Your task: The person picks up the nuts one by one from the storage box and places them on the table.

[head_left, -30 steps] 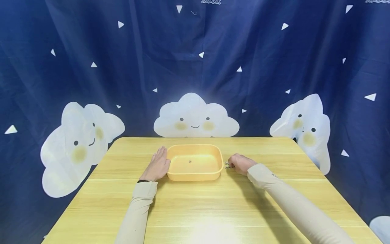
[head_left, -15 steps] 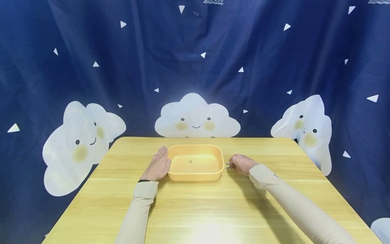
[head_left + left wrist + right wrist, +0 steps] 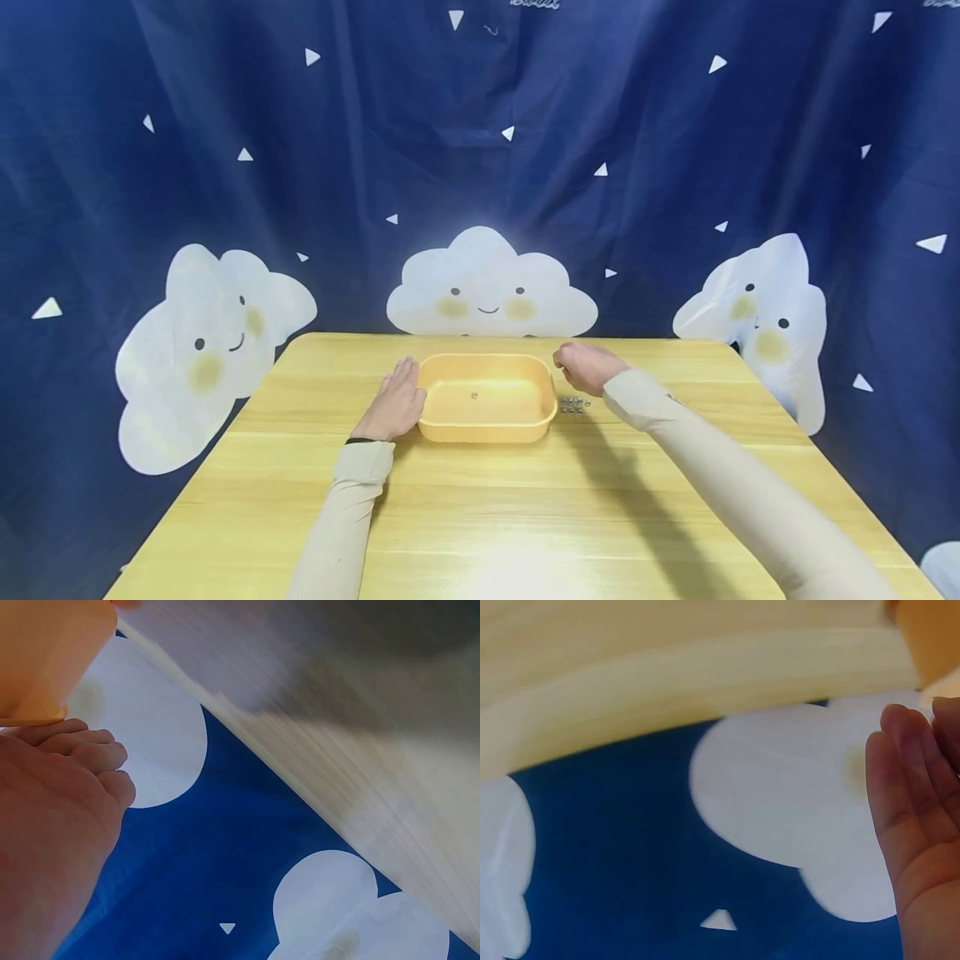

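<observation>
An orange-yellow plastic basin [image 3: 486, 433] sits on the table with one small silvery metal piece [image 3: 474, 396] on its floor. My left hand [image 3: 390, 402] rests against the basin's left side, fingers straight; in the left wrist view the fingertips meet the orange wall. Several more silvery pieces [image 3: 572, 406] lie in short rows just right of the basin, too small to name. My right hand [image 3: 588, 367] is raised above and behind them, near the basin's back right corner. Its fingers are bent in to the thumb and appear to pinch one such piece, which is hidden.
The light wooden table [image 3: 465, 517] extends toward the front and both sides. Its back edge meets a dark blue curtain [image 3: 337, 208] printed with white clouds and triangles. The right arm casts a shadow on the tabletop.
My right hand has lifted from the small pieces and moved toward the back, uncovering their rows. The left hand stays at the basin. The head view has shifted slightly.
</observation>
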